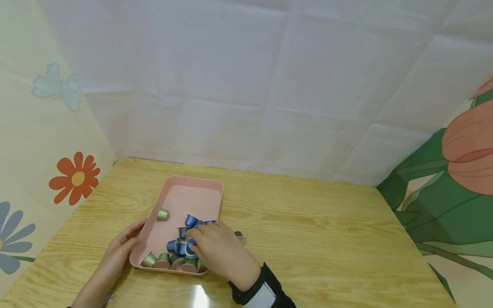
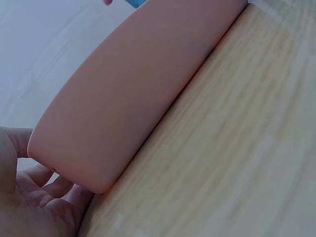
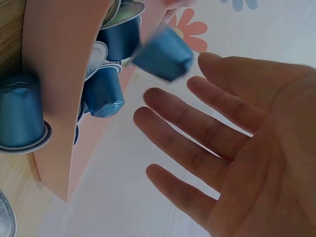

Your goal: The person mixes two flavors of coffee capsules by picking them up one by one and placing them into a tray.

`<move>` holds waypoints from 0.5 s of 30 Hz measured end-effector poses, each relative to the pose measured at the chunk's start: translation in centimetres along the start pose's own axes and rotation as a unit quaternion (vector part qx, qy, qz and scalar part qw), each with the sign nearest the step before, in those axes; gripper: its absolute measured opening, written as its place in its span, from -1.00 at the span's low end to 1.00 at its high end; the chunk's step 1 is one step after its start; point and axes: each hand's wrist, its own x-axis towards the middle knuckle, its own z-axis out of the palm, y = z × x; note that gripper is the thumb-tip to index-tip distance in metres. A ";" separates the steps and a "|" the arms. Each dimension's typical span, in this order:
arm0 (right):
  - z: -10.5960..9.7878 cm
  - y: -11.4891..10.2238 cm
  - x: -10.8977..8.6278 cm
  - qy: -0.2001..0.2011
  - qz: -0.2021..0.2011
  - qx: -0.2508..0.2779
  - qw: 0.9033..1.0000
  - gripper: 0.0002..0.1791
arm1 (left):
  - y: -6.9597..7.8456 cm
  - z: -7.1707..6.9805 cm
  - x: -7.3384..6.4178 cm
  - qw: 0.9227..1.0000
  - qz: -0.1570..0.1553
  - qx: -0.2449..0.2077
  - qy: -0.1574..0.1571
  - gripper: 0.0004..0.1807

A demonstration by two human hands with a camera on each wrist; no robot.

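Observation:
In the head view a pink tray [image 1: 192, 199] holds coffee capsules, blue ones [image 1: 190, 220] heaped near its right side and green ones [image 1: 149, 259] along its near edge. A single green capsule [image 1: 163, 214] lies by the left wall. My left hand [image 1: 120, 247] grips the tray's left wall, thumb at the rim and fingers low beside it in the left wrist view. Over the blue heap is my right hand [image 1: 223, 252], fingers spread and nearly straight in the right wrist view. A blurred blue capsule [image 3: 165, 55] appears just off its fingertips, not pinched.
Outside the tray's right wall a blue capsule [image 3: 20, 111] stands on the wooden table [image 1: 308, 231]. A silvery round edge [image 3: 5, 217] shows nearby. A white sheet [image 1: 246, 85] hangs behind the table, with flower-printed cloth [image 1: 77, 177] at the sides.

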 end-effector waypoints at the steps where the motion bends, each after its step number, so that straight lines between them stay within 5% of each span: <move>1: 0.0 0.0 0.0 0.001 0.001 0.001 1.000 -0.67 | 0.0 0.0 0.0 1.000 0.003 -0.001 -0.001 -0.32; 15: -1.1 2.6 -0.7 -0.002 0.077 0.042 0.996 -0.71 | -0.1 0.1 0.0 1.000 0.006 -0.002 0.003 -0.33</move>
